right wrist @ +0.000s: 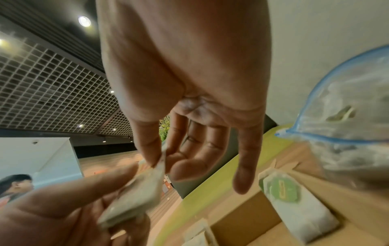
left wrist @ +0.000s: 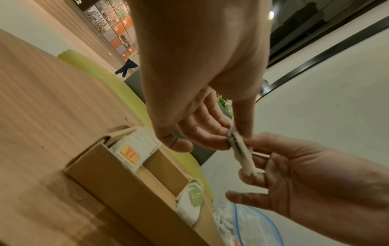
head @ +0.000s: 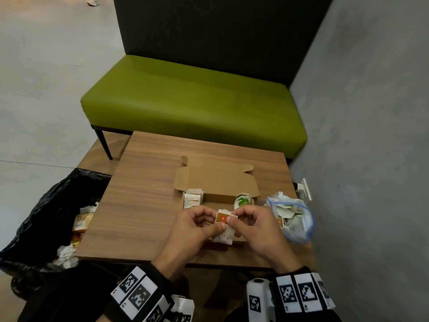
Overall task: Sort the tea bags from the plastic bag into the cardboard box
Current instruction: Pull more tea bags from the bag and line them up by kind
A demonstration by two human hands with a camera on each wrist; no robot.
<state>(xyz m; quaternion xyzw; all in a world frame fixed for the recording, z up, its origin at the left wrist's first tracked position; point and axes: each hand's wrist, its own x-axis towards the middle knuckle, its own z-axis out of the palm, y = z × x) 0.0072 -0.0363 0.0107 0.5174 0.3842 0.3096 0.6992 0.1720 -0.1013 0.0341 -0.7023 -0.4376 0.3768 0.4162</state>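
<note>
Both hands pinching one tea bag [head: 223, 217] over the box.

My left hand [head: 195, 225] and right hand [head: 257, 225] each have a closed finger-and-thumb grip on it, just above the cardboard box [head: 217, 182] on the table [head: 139, 194]. Orange-tag bags fill the box's left end, green-tag its right. Plastic bag [head: 293, 219] just beside, right.

Floor: pale grey concrete [head: 41, 94].
Wall: grey concrete [head: 371, 135], on the right, with a white socket [head: 306, 188] near the table's far right corner.
Bench: green seat [head: 192, 105], dark back panel [head: 209, 26].
Table: wood grain [head: 148, 182].
Bin: black bag [head: 41, 212] at the table's left edge.
Ceiling: white grid panel [right wrist: 46, 93], round spotlights [right wrist: 84, 21].
</note>
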